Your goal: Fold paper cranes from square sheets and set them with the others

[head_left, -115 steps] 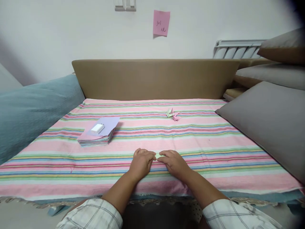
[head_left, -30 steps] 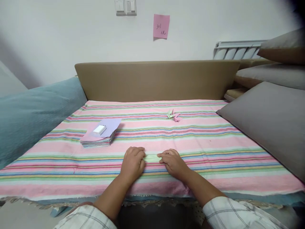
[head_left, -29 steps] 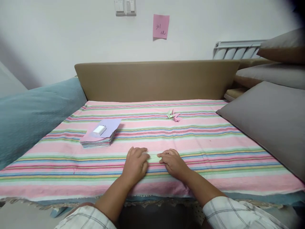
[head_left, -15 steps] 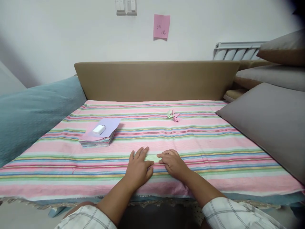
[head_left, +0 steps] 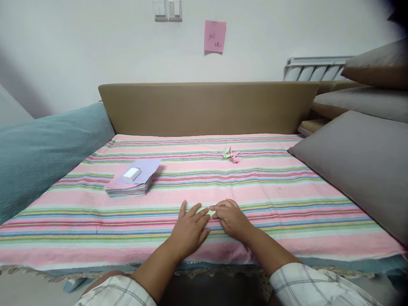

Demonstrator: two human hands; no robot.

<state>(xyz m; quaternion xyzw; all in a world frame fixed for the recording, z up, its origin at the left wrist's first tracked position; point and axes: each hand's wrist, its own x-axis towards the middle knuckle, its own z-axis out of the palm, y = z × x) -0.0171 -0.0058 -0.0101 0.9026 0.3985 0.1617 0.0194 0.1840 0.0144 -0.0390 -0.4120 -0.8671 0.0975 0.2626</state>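
A narrow strip of folded light green paper (head_left: 212, 213) lies on the striped cloth (head_left: 153, 250) between my hands, mostly covered by fingers. My left hand (head_left: 188, 233) rests over its left part with the fingers stretched and spread, the fingertips pressing on the paper. At the strip's right end, my right hand (head_left: 232, 219) has its fingers bent and drawn together, holding the paper against the cloth. Farther back lies a small folded paper figure (head_left: 231, 155) in green and pink.
On the left, a stack of coloured paper (head_left: 127, 191) carries a white charger plug (head_left: 131, 174). A grey cushion (head_left: 357, 161) bounds the right side, a blue-covered armrest (head_left: 54, 148) the left. Behind stands a brown backrest (head_left: 207, 110).
My left hand has shifted slightly toward me and turned, its fingers now stretched rightward over more of the green strip. My right hand stays at the strip's right end.
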